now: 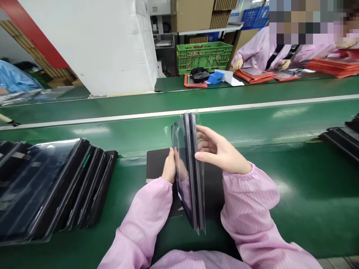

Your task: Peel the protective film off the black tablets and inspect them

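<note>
Left hand (169,168) pointing up; right hand (224,151) higher, fingers bent, thumb (206,157) apart; sleeved forearms (141,211) converging.

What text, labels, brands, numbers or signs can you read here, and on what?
None legible.
Small white label on the held left-hand device: too small to read.
Pale panel with blue marks behind the cardboard boxes: too small and blurred to read.
Green strip in the left stack: no readable text.
</note>
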Demonstrator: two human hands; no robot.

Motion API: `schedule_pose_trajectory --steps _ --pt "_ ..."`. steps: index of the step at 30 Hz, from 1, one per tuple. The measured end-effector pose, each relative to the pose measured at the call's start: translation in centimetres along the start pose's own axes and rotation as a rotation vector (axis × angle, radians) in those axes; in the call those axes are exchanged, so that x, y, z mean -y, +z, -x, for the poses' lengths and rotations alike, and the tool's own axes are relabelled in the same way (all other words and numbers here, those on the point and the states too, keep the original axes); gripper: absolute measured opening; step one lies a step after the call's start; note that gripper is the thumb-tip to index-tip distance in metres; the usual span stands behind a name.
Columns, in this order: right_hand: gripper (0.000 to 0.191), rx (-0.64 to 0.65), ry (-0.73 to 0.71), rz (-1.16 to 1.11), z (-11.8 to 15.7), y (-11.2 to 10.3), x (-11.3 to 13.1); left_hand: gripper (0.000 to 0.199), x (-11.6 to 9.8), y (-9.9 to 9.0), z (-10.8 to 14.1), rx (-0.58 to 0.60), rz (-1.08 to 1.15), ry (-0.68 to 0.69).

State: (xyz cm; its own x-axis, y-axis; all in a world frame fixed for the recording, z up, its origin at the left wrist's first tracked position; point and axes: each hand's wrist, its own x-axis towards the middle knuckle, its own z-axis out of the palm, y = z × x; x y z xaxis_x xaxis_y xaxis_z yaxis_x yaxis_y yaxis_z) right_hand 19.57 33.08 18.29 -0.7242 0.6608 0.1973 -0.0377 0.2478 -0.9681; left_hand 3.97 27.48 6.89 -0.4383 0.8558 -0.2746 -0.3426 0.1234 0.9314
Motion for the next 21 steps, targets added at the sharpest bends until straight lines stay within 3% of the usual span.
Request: schedule_pose_trajectory --steps 7,15,21 --pt "0.090 -0.010 -0.121 -0.195 -0.1 -0.4 -0.6 0.076 0.5 0.4 0.1 0.009 -0.044 0.064" --pt "0.084 0.018 -0.121 -0.280 -0.5 -0.9 -1.3 0.072 0.3 0.6 0.4 -0.014 -0.113 0.062" --pt "0.080 0.054 -0.113 -0.342 -0.2 -0.4 -0.7 0.063 -0.6 0.7 1.0 0.033 -0.266 0.133"
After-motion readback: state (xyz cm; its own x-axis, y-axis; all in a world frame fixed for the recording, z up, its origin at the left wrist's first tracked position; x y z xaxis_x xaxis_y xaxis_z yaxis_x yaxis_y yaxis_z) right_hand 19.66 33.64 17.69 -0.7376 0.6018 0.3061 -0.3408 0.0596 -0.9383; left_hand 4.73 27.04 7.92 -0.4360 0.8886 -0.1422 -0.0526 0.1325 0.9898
